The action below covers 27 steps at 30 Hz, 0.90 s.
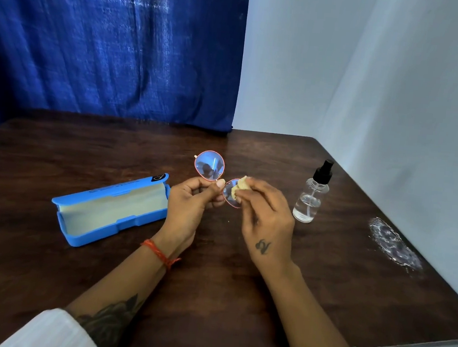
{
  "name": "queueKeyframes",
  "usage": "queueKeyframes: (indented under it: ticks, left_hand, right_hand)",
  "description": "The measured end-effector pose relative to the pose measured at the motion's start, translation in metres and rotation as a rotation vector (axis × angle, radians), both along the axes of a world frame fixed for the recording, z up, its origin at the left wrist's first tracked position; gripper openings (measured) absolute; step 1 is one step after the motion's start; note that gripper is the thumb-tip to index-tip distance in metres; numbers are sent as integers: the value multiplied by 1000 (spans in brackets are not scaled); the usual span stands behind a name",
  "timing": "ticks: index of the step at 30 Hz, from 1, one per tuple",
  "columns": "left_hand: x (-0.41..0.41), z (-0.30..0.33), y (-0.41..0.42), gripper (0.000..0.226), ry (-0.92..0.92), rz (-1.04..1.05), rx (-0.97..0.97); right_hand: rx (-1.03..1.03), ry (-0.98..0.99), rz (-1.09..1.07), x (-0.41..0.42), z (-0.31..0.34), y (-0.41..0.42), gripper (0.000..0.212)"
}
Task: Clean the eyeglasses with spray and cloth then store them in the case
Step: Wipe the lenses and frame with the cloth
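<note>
Round eyeglasses [209,166] with a thin pink rim and bluish lenses hang above the middle of the table. My left hand [191,200] pinches them at the bridge between thumb and fingers. My right hand [266,213] pinches a small crumpled pale-yellow cloth [240,187] against the right lens, which it partly covers. A blue case [112,209] lies open on the table left of my hands, its pale lining showing. To the right of my hands stands a clear spray bottle [311,198] with a black pump top.
The dark wooden table [210,297] runs to a right edge close behind the bottle. A whitish scuffed patch [394,244] marks its right side. A blue curtain [109,41] hangs behind, with a pale wall to the right.
</note>
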<state>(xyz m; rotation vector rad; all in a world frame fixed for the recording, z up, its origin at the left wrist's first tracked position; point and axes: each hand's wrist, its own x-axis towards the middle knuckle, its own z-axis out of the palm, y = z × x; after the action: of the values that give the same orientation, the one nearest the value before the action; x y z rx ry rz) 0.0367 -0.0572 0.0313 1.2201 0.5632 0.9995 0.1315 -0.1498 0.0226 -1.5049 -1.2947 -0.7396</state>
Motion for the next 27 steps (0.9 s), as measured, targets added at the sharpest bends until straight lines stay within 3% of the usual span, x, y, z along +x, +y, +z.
queueKeyframes:
  ticks: [4,11,18,27]
  left_hand:
    - [1,1,-3,5,7,-21,9]
    - [-1,-2,-1,10,-4,-1,-5]
    - [0,-1,0,8,9,4,-5]
    - [-2,-2,-1,15,-26,-18,-9]
  right_hand:
    - [4,57,-1,-5,1,9,20]
    - [-76,-82,40,-4,-1,1,25]
    - [-19,14,-100,3,4,1,28]
    - [-100,-112,54,-6,-2,3,29]
